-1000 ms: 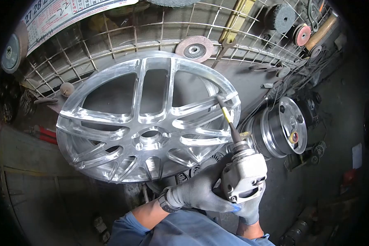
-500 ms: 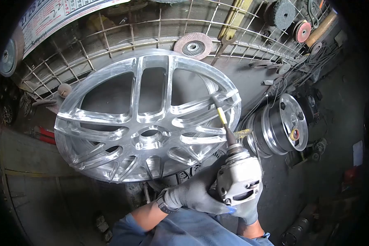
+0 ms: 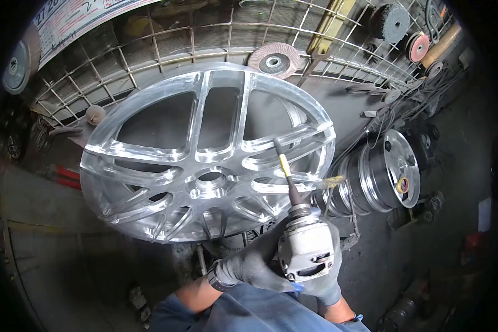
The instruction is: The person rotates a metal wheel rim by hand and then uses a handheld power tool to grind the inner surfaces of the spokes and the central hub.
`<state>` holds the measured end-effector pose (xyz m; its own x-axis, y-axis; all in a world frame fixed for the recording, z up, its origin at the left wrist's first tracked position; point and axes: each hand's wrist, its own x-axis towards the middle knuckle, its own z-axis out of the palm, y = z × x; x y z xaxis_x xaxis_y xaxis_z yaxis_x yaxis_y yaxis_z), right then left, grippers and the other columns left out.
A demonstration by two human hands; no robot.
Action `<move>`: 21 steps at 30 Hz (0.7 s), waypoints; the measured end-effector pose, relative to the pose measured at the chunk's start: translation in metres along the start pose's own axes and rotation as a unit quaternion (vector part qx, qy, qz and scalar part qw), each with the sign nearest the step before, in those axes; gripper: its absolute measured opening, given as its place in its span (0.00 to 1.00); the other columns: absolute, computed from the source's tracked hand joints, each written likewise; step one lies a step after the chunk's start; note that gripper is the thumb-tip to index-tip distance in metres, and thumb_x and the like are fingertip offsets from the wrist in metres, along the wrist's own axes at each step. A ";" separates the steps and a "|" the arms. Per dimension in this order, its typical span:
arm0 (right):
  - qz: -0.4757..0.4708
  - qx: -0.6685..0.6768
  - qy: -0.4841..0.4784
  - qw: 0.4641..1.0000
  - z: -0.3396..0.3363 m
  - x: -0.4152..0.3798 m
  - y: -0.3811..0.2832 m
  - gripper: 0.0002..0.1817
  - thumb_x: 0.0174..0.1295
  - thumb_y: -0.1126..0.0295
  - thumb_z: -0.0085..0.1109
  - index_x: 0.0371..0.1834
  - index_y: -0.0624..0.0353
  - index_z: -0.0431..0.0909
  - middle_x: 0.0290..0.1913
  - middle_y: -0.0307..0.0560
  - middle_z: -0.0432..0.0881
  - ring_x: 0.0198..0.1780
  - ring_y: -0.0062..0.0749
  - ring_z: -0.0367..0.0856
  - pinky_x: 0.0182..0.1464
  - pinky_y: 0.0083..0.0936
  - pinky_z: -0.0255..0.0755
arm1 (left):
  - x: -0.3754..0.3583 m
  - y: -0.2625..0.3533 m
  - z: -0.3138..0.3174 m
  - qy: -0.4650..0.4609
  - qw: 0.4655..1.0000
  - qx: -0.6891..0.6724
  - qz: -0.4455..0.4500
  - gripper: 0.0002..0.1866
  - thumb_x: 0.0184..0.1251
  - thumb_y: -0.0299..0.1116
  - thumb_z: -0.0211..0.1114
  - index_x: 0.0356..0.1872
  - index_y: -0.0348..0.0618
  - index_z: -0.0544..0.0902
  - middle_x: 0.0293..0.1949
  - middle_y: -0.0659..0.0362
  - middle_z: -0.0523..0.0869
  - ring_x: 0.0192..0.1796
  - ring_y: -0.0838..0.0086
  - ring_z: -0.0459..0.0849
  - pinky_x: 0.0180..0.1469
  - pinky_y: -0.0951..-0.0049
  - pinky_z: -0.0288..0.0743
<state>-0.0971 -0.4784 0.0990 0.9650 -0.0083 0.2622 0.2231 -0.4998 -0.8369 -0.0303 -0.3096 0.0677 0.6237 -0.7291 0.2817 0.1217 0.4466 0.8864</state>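
A large silver multi-spoke wheel rim lies face up in front of me. Both my hands wear grey gloves and are wrapped round a power grinder with a long thin shaft. My left hand grips its left side, and a watch sits on that wrist. On the grinder's right side is my right hand, its fingers partly hidden behind the body. The shaft's slim tip is at a spoke on the rim's right side.
Behind the rim stands a wire grid with a pinkish flap disc and a dark abrasive wheel. A second rim stands at the right. Cables hang at the upper right.
My hands and the grinder have moved left, and the tip has shifted left along the spoke toward the hub. The view has shifted slightly, so the rims appear farther right.
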 end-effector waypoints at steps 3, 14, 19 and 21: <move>-0.031 -0.034 -0.014 0.999 0.005 0.005 -0.001 0.53 0.35 0.59 0.86 0.66 0.68 0.66 0.57 0.60 0.78 0.54 0.48 0.83 0.57 0.38 0.76 | -0.017 -0.013 -0.001 0.024 0.997 -0.049 -0.045 0.63 0.44 0.35 0.84 0.78 0.35 0.49 0.70 0.54 0.68 0.73 0.68 0.65 0.76 0.63 0.56; -0.059 -0.051 -0.054 0.995 0.013 0.011 0.003 0.52 0.35 0.62 0.85 0.66 0.66 0.66 0.58 0.59 0.78 0.55 0.48 0.83 0.58 0.38 0.76 | -0.032 -0.023 -0.003 0.120 0.941 -0.261 -0.177 0.28 0.75 0.45 0.55 0.71 0.44 0.65 0.65 0.57 0.78 0.66 0.69 0.77 0.71 0.62 0.69; -0.011 0.006 -0.002 1.000 -0.002 0.005 0.004 0.53 0.36 0.61 0.85 0.66 0.68 0.65 0.54 0.58 0.80 0.53 0.43 0.85 0.55 0.34 0.77 | -0.010 -0.019 0.009 0.056 0.969 -0.176 -0.165 0.62 0.44 0.37 0.84 0.77 0.35 0.50 0.68 0.50 0.70 0.71 0.64 0.69 0.75 0.62 0.59; -0.029 -0.047 -0.007 0.998 -0.014 0.006 0.003 0.53 0.37 0.59 0.85 0.67 0.67 0.64 0.56 0.57 0.79 0.54 0.41 0.84 0.55 0.34 0.77 | 0.005 -0.016 0.012 0.066 0.900 -0.352 -0.247 0.64 0.45 0.38 0.84 0.78 0.35 0.46 0.69 0.50 0.69 0.71 0.64 0.68 0.76 0.62 0.58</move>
<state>-0.0926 -0.4917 0.1046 0.9529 0.0353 0.3014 0.2653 -0.5788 -0.7711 -0.0382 -0.3268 0.0596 0.4393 -0.8820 -0.1704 0.8401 0.3361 0.4258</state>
